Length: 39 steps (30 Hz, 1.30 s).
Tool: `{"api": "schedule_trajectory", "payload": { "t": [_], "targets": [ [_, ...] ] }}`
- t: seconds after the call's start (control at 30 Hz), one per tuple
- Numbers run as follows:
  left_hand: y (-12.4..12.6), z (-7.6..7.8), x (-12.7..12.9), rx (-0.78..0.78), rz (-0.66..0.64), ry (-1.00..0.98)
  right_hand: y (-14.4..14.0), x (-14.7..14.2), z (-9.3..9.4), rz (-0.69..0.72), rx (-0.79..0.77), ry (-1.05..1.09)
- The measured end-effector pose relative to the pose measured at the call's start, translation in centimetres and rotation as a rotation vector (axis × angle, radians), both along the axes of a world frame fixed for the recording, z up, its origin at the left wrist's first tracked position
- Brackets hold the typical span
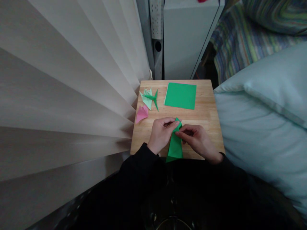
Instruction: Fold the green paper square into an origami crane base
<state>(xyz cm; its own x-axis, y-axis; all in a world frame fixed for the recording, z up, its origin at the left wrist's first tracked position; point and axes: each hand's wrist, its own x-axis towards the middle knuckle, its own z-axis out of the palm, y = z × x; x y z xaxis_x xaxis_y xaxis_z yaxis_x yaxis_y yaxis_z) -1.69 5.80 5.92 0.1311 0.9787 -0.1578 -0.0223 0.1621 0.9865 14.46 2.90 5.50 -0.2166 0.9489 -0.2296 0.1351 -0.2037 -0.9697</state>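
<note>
A partly folded green paper (pixel 175 147) lies on the small wooden table (pixel 206 111), its long narrow end hanging over the near edge. My left hand (pixel 160 134) pinches the paper's upper tip from the left. My right hand (pixel 198 140) pinches the same tip from the right, fingertips close to those of the left. Both sleeves are black.
A flat green paper square (pixel 180 95) lies at the table's back. Folded green paper figures (pixel 150 97) and a folded pink one (pixel 141 114) sit at the left edge. A beige pleated curtain (pixel 62 95) is on the left, pale bedding (pixel 263 127) on the right, a white cabinet (pixel 187 35) behind.
</note>
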Motion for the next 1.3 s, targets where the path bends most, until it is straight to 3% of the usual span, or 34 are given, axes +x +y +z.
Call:
{"api": "schedule_trajectory", "payload": {
  "t": [0.13, 0.27, 0.43, 0.53, 0.67, 0.8, 0.93, 1.3],
  "targets": [
    [0.0, -0.3, 0.1, -0.044, 0.03, -0.044, -0.1, -0.2, 0.0, -0.074, 0.007, 0.002],
    [-0.1, -0.2, 0.2, -0.074, 0.108, -0.044, -0.2, -0.3, -0.1, -0.051, 0.005, 0.014],
    [0.1, -0.3, -0.1, -0.06, 0.1, -0.015, -0.2, -0.2, -0.1, -0.011, 0.007, -0.022],
    [0.4, -0.6, -0.5, 0.028, 0.091, 0.108, 0.0, 0.1, -0.6, 0.0, 0.071, -0.158],
    [0.0, -1.1, -0.9, 0.306, 0.147, 0.47, 0.5, 0.7, -1.9, -0.013, 0.277, -0.519],
    [-1.2, -2.1, -0.7, 0.539, -0.076, 0.795, 1.2, 1.0, -2.9, 0.026, 0.333, -0.734],
    [-2.1, -3.3, -0.2, 0.546, -0.296, 0.944, 1.6, 1.1, -3.2, 0.06, 0.327, -0.885],
    [-1.8, -3.4, -0.6, 0.511, -0.406, 1.124, 1.2, 2.1, -2.3, 0.186, 0.285, -0.963]
  ]
}}
